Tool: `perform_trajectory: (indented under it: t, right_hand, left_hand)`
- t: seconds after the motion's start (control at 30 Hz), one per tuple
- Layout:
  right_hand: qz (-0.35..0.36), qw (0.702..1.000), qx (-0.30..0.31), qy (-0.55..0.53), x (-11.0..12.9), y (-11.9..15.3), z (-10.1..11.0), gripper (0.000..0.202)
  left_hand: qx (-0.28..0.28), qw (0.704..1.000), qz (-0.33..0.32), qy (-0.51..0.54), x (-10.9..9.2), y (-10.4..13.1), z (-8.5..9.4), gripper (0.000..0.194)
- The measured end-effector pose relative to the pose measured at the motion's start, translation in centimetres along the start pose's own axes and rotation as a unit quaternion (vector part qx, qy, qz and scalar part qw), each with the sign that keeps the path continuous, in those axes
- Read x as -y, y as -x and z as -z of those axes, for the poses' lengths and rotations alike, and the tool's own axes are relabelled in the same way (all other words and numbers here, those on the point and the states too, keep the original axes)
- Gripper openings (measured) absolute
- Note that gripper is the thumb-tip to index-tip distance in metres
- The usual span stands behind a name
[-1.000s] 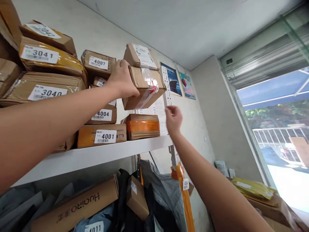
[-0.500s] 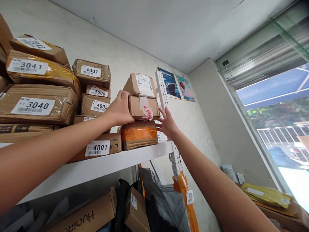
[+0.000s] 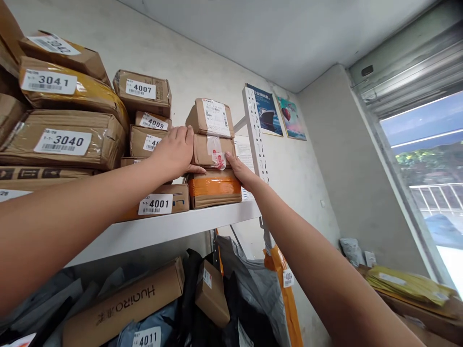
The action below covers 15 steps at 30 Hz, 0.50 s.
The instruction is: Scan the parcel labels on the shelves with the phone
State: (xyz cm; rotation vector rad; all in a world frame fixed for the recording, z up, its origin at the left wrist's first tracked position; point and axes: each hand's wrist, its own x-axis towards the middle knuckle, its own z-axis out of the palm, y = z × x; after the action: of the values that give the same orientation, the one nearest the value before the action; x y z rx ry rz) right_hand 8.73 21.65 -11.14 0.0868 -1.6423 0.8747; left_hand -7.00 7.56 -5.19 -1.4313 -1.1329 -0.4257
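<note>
Three cardboard boxes are stacked at the right end of the white shelf (image 3: 162,231). The top box (image 3: 213,118) bears a white label, the middle box (image 3: 202,150) has clear tape with red print, and the bottom box (image 3: 217,187) is wrapped in orange tape. My left hand (image 3: 177,153) rests against the left side of the middle box, its thumb along the lower front edge. On the right side of the stack, my right hand (image 3: 240,169) has its thumb on the middle box's front; its other fingers are hidden behind. Both hands grip the middle box between them.
Numbered parcels (image 3: 81,140) fill the shelf's left part. A perforated white post (image 3: 255,130) rises just right of the stack. Below lie a long box (image 3: 126,303), bags and a smaller box (image 3: 212,294). Yellow envelopes (image 3: 408,284) are piled at the lower right.
The view has shifted. My right hand has closed in on the stack, its thumb now on the middle box. My left hand stays at the box's left side, its thumb now reaching along the front.
</note>
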Motion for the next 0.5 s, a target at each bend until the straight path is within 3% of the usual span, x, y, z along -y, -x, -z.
perform_trajectory:
  t: [0.1,0.23,0.4,0.5]
  right_hand:
    - [-0.029,0.999,0.007,-0.011,0.0,0.3,0.2,0.049]
    - [-0.054,0.998,0.016,-0.026,-0.4,1.0,0.1,0.048]
    - [-0.037,0.999,-0.013,-0.017,-1.3,0.9,-0.5,0.049]
    - [-0.014,0.998,-0.039,0.047,-1.1,1.3,-0.7,0.055]
  left_hand:
    - [-0.007,1.000,0.015,-0.020,-1.2,1.6,0.8,0.111]
    - [0.004,1.000,0.027,0.010,-2.5,6.3,3.1,0.081]
    - [-0.023,0.998,-0.056,0.018,-1.9,15.1,7.6,0.043]
    - [-0.054,0.997,-0.047,0.024,-1.6,22.8,8.8,0.032]
